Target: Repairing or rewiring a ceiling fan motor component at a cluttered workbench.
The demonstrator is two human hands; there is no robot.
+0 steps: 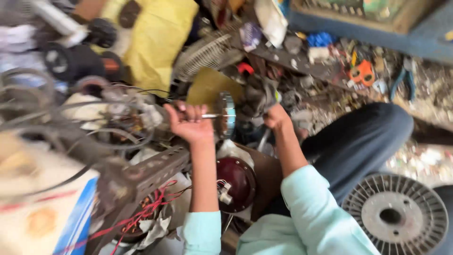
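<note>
My left hand [189, 123] is closed around the thin metal shaft of a motor rotor [225, 114], a round grey disc held out sideways. My right hand [275, 116] grips a dark greasy cloth [259, 97] that sits against the far side of the rotor. Below my arms lies a dark red round motor housing [234, 183] with white wires at its side. Both sleeves are pale mint green. The picture is motion-blurred.
A perforated metal angle bar [151, 173] and red wires [146, 212] lie at lower left. A grey ribbed disc [394, 216] sits at lower right beside my dark trouser knee [363, 141]. A fan guard [205, 53], yellow cloth [151, 38], orange tool [362, 73] and pliers [405, 80] clutter the floor.
</note>
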